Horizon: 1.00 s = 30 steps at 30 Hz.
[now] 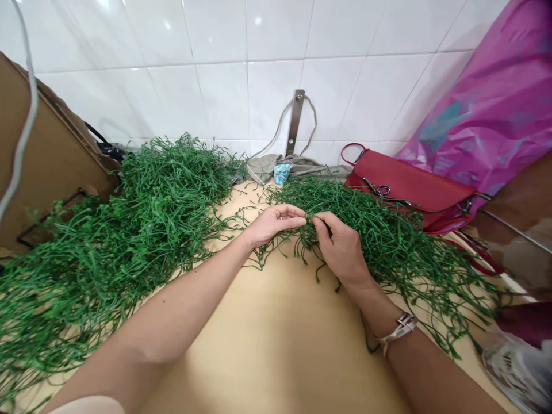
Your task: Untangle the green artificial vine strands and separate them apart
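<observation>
1. A person's left hand (274, 224) and right hand (340, 250) meet above a pale wooden bench (276, 339). The right fingers (321, 221) pinch thin strands of tangled green plastic vine (388, 247); the left fingers (297, 211) curl in beside them, their grip unclear.
2. The vine heaps to both sides of the fingers. It looks light, soft and prone to snagging, so a single stem seems the best hold.
3. Beyond the fingers, a red handbag (409, 192) leans near a magenta plastic bag (483, 103).
</observation>
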Each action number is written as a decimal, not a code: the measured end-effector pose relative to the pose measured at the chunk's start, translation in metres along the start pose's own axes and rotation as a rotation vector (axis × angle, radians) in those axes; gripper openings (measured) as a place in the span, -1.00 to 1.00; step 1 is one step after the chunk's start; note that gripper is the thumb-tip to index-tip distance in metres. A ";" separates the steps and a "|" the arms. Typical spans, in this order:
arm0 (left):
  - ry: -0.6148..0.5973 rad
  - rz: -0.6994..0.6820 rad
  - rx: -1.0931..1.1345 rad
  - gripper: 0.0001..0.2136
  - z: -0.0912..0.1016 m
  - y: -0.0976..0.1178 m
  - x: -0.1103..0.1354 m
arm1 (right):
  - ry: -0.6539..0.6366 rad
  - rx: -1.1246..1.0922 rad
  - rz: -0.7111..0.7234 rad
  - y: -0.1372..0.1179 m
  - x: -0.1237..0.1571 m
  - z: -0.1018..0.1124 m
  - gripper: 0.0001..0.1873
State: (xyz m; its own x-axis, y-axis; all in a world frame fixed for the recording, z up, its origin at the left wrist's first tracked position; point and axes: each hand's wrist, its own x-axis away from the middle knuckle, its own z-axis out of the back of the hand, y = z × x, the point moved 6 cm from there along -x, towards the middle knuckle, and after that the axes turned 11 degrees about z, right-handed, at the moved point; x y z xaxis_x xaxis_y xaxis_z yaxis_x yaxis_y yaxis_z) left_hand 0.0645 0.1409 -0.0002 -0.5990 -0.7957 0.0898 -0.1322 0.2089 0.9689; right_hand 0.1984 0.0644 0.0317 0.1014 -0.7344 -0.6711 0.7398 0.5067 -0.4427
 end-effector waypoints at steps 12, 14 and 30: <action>0.024 -0.047 -0.101 -0.57 0.002 0.002 0.002 | 0.157 -0.225 0.014 -0.001 -0.002 0.010 -0.68; 0.008 -0.034 -0.130 -0.57 -0.001 0.002 0.002 | 0.143 -0.222 0.016 -0.002 -0.004 0.010 -0.74; -0.036 -0.084 -0.299 -0.56 -0.010 0.005 0.001 | -0.044 -0.011 0.041 0.005 -0.004 0.007 -0.83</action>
State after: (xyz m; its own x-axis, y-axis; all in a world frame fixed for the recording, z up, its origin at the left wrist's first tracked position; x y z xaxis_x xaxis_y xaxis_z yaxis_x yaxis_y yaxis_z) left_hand 0.0709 0.1351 0.0073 -0.6238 -0.7816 0.0040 0.0532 -0.0373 0.9979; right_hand 0.2062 0.0663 0.0367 0.1610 -0.7320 -0.6620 0.7271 0.5415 -0.4220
